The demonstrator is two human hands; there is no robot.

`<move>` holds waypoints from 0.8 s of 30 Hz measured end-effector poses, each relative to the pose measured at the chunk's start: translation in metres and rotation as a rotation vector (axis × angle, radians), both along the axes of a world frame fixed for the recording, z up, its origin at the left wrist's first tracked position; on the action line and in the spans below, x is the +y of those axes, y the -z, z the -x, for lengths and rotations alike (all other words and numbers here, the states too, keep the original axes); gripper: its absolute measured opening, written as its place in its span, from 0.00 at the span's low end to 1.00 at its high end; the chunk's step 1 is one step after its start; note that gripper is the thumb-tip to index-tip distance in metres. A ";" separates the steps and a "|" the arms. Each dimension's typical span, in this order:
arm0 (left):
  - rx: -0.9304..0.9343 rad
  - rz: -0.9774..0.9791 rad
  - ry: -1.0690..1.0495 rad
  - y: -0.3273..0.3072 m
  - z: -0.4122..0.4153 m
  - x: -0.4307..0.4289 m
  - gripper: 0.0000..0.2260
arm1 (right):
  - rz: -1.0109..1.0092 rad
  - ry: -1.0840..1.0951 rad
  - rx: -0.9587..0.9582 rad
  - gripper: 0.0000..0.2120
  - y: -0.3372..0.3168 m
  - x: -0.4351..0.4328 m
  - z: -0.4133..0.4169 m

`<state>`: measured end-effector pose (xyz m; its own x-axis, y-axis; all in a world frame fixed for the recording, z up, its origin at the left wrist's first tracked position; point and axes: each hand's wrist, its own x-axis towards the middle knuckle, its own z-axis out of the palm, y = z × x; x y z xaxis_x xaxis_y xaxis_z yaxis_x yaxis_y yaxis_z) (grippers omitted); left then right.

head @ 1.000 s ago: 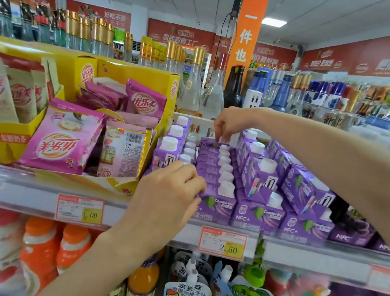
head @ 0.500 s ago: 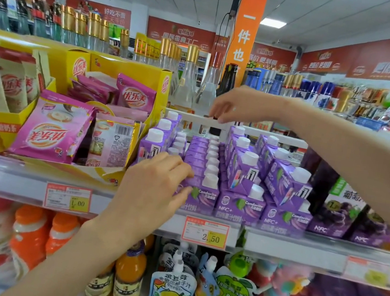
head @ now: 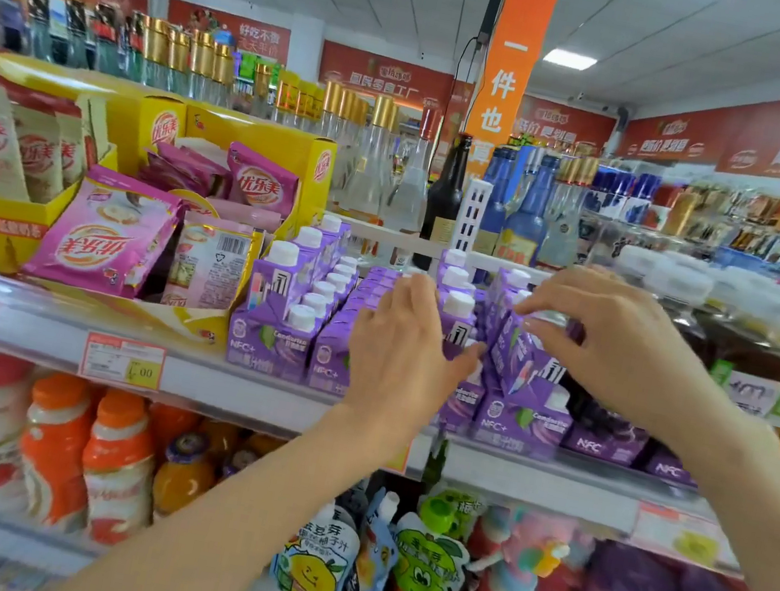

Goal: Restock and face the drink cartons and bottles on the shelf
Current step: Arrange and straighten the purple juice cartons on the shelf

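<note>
Thumb and forefinger of the right hand (head: 628, 353) pinch the top of a small purple drink carton (head: 520, 370), which leans out of line above the front row, toward the right end of the block. The left hand (head: 399, 349) is just beside it, fingers stretched straight against the neighbouring purple cartons with white screw caps (head: 275, 343), thumb spread toward the tilted one, gripping nothing that I can see. All the cartons stand in tight rows on the grey metal shelf (head: 31, 336), just right of a yellow cardboard display box (head: 259, 137) of pink sachets (head: 101, 239). Clear and dark glass bottles (head: 408, 194) stand behind. Orange and white plastic bottles (head: 53, 449) fill the shelf below.
</note>
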<state>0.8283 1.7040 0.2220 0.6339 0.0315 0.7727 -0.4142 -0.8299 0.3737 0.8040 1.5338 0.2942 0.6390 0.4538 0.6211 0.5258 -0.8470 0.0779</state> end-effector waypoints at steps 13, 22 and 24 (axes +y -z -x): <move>-0.016 0.257 0.052 -0.013 0.014 0.019 0.14 | -0.099 -0.117 -0.194 0.05 0.020 -0.005 -0.005; 0.237 0.837 0.547 -0.009 0.051 0.062 0.13 | -0.126 -0.113 -0.342 0.07 0.028 0.014 -0.001; 0.271 0.922 0.587 -0.003 0.054 0.065 0.16 | -0.359 -0.310 -0.099 0.15 0.034 0.031 0.008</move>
<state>0.7738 1.7692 0.2251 0.8818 0.1609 0.4433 -0.4621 0.1068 0.8804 0.7962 1.5644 0.2602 0.4371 0.3596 0.8244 0.7626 -0.6341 -0.1278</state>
